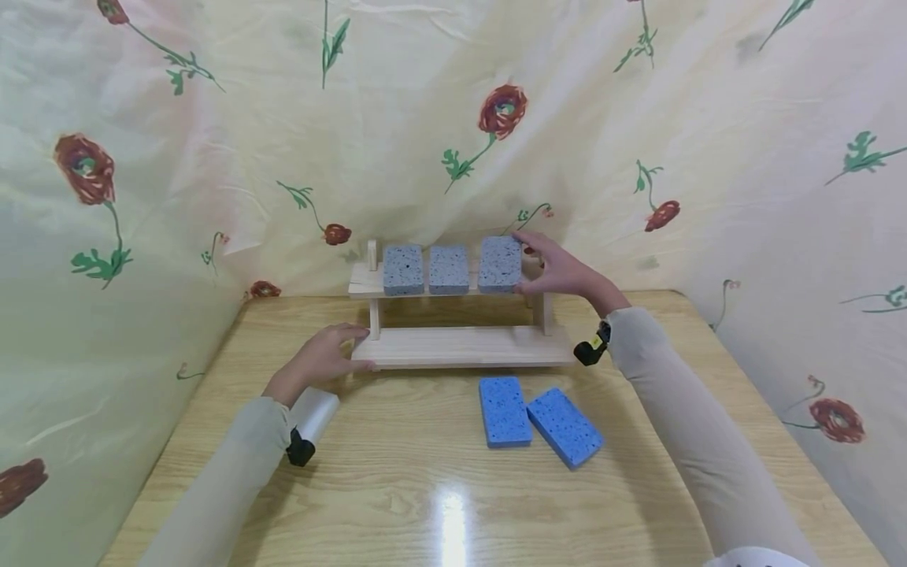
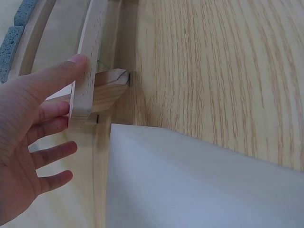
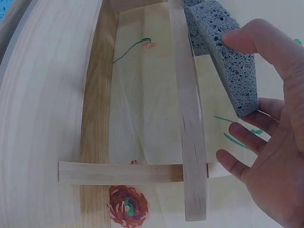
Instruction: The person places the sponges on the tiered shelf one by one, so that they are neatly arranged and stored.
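A two-tier wooden rack (image 1: 464,347) stands near the back of the table. On its upper shelf are three grey speckled sponges, one at the left (image 1: 403,270), one in the middle (image 1: 449,270) and one at the right (image 1: 500,264). My right hand (image 1: 563,270) pinches the right sponge (image 3: 228,57) between thumb and fingers. At the lower shelf's left end, my left hand (image 1: 327,353) grips the board (image 2: 85,61), thumb on its front edge and fingers behind. The other fingers of the left hand (image 2: 28,123) are spread.
Two blue sponges, one nearly straight (image 1: 505,412) and one slanted (image 1: 565,428), lie on the table (image 1: 383,488) before the rack. A white block-like object (image 1: 315,413) lies beneath the left wrist. Flower-patterned cloth (image 1: 397,118) hangs behind and at the sides.
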A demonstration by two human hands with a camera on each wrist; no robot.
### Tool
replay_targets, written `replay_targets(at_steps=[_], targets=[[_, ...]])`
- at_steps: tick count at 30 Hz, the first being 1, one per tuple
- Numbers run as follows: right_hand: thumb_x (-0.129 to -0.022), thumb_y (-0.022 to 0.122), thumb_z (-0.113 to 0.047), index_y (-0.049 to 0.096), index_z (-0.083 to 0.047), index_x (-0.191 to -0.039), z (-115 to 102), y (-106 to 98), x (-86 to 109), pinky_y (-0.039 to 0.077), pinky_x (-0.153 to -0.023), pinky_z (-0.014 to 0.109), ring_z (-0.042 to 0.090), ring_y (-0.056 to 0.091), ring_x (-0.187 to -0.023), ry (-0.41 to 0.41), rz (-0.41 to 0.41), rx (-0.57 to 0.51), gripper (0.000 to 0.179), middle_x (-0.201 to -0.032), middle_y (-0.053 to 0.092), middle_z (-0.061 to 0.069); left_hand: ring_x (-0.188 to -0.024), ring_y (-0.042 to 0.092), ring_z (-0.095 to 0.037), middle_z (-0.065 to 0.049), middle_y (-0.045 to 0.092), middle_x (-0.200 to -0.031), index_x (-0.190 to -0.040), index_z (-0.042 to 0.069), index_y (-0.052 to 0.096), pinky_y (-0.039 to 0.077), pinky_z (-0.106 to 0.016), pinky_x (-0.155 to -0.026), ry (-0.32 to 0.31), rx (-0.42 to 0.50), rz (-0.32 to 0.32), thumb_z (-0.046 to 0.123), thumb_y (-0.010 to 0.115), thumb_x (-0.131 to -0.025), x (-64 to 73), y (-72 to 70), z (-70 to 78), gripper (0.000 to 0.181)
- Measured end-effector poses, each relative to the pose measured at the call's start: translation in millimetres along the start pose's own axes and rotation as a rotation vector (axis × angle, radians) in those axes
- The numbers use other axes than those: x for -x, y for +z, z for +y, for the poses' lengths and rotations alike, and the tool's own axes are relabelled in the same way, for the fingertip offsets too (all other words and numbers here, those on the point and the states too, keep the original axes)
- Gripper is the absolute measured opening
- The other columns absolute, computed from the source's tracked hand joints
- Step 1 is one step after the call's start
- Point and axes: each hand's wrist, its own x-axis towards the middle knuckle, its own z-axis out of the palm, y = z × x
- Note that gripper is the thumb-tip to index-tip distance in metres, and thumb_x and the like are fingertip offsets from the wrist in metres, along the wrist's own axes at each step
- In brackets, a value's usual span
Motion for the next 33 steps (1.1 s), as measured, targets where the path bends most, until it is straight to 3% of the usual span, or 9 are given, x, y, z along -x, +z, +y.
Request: replay_targets(at_steps=[10, 26, 33], targets=[[-0.084, 0.080, -0.016, 0.014, -0.008, -0.164, 1.3, 3.3, -4.7, 0.033, -0.116, 0.067, 0.040, 0.028, -0.149, -0.022, -0.016, 0.027, 0.104, -0.169, 0.017, 0.015, -0.144, 0.044, -0.042, -0.021, 0.051, -0.152, -0.144, 0.005, 0.058, 0.036, -0.059, -0.119, -0.005, 0.004, -0.003, 0.044, 0.081, -0.086, 1.3, -1.4, 1.6, 0.074], [-0.084, 0.079, -0.017, 0.013, -0.008, -0.164, 5.3, 4.4, -11.4, 0.033, -0.117, 0.067, 0.041, 0.028, -0.149, -0.010, -0.041, 0.060, 0.104, -0.170, 0.015, 0.015, -0.145, 0.044, -0.040, -0.018, 0.051, -0.153, -0.144, 0.007, 0.057, 0.036, -0.057, -0.120, -0.032, 0.010, -0.013, 0.047, 0.081, -0.085, -0.6, 0.0, -0.4, 0.075], [-0.081, 0.078, -0.012, 0.013, -0.007, -0.164, 6.4, 5.2, -13.7, 0.032, -0.118, 0.066, 0.041, 0.027, -0.150, -0.005, -0.050, 0.055, 0.106, -0.169, 0.017, 0.016, -0.143, 0.045, -0.043, -0.022, 0.052, -0.151, -0.143, 0.002, 0.057, 0.037, -0.059, -0.118, 0.012, 0.014, -0.002, 0.042, 0.081, -0.086, 1.7, -2.6, 1.1, 0.074]])
